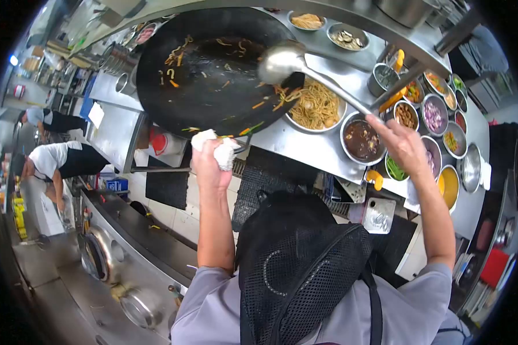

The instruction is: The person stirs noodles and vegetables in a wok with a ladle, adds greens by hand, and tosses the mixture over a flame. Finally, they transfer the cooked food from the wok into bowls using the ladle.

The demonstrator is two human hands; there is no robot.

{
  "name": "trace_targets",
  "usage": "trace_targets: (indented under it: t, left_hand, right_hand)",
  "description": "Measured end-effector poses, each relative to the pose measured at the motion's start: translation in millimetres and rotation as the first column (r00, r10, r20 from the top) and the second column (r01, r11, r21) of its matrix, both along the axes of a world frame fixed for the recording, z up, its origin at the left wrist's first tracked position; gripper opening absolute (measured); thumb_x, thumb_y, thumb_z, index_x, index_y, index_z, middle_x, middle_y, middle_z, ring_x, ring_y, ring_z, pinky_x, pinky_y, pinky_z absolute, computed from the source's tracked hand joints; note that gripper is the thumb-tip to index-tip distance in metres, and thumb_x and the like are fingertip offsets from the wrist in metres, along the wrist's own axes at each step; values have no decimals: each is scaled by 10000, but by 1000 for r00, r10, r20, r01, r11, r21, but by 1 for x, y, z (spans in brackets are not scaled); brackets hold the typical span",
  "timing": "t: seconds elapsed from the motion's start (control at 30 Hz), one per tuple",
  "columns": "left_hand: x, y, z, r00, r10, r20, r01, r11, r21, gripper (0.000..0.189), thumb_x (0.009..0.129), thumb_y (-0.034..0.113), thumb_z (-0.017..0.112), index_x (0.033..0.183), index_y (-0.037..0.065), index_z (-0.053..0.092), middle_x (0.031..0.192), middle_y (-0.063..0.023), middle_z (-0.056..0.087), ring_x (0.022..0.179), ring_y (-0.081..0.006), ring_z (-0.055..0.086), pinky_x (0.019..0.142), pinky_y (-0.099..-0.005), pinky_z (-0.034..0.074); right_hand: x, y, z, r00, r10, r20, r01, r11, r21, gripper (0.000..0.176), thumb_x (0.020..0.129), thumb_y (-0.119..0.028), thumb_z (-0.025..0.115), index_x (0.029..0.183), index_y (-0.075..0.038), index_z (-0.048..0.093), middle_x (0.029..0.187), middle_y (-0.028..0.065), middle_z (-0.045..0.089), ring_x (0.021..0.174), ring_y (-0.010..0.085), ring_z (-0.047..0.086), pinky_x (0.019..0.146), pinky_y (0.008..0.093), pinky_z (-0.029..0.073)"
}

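Note:
My left hand (pixel 209 164) is closed on a folded white cloth (pixel 227 154) at the handle of a large black wok (pixel 195 109). The wok is tilted, its right rim over a round dish of noodles (pixel 315 106). Noodle strands and vegetable strips cling inside the wok and at that rim. My right hand (pixel 407 148) grips the long handle of a metal ladle (pixel 285 62), forefinger stretched along it. The ladle's bowl is at the wok's right side, above the noodles. Below the ladle handle stands a bowl of dark sauce (pixel 362 141).
Several metal bowls of ingredients, including chopped purple onion (pixel 433 117) and yellow liquid (pixel 448 187), crowd the steel counter (pixel 328 155) on the right. A steel shelf (pixel 351 20) crosses above. Two people (pixel 69 161) work at the far left. Dark mats (pixel 265 184) cover the floor.

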State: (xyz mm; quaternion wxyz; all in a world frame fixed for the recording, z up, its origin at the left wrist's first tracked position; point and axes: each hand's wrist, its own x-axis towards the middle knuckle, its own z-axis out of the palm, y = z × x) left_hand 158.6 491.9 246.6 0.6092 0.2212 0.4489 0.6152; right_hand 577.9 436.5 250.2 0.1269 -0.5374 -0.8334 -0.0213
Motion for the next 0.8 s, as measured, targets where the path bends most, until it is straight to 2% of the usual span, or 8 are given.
trace_targets:
  t: [0.1,0.17,0.23,0.37,0.4,0.5,0.63,0.8]
  left_hand:
    - [9,-3,0,1000,26,-3,-25,1000,15,260,785,-53,506,1035,15,502,915,-119,600,738,-252,648,662,-397,579]
    - [18,-5,5,997,34,-72,-34,999,-1,196,797,-45,506,983,14,502,857,-95,566,718,-253,625,674,-389,555]
    - [21,-6,4,996,23,-86,-23,1000,5,191,792,-51,505,967,25,496,843,-86,552,716,-248,621,666,-393,553]
    - [20,-14,12,992,66,-104,-67,998,-13,185,794,-49,504,965,23,500,847,-83,552,704,-239,615,666,-397,551]
    - [20,-15,14,990,70,-120,-72,997,-13,186,794,-49,503,967,22,501,846,-82,551,704,-237,614,667,-399,551]
    - [13,-14,8,989,78,-124,-80,997,-6,196,791,-48,506,974,21,506,842,-77,544,703,-230,609,663,-410,549]
    - [13,-13,6,974,96,-207,-97,995,8,241,785,-53,511,1011,26,497,860,-83,541,709,-228,611,681,-429,562]
    - [19,-20,6,944,131,-304,-137,991,1,295,785,-53,519,1061,43,473,902,-87,537,719,-231,610,711,-427,578]
  right_hand:
    - [-64,16,-6,988,58,-143,-55,998,22,700,781,-6,612,1402,-308,496,723,30,530,495,199,549,428,344,484]
    - [-104,24,-26,978,124,-169,-128,992,-13,715,821,-20,573,1423,-382,440,772,30,527,561,200,577,468,342,505]
    - [-122,28,-30,961,158,-227,-188,975,-118,733,824,-24,549,1444,-387,403,790,47,522,630,236,608,551,391,537]
    - [-60,22,-45,994,108,-13,-109,980,-165,726,805,-6,540,1447,-324,419,797,56,534,681,232,626,585,376,540]
    - [-40,14,-43,995,91,-27,-94,987,-130,723,795,-14,551,1443,-308,430,780,54,532,667,225,618,575,369,536]
    - [23,-14,-28,995,10,103,6,987,-158,703,774,-27,573,1421,-288,483,744,49,492,629,218,587,566,362,512]
    - [57,-38,7,963,-39,267,65,994,-90,715,746,-6,607,1395,-291,513,739,41,479,612,206,573,571,355,508]
    - [33,-24,7,994,-81,77,90,988,-127,739,719,-29,658,1393,-295,516,780,43,536,651,218,623,567,328,512]
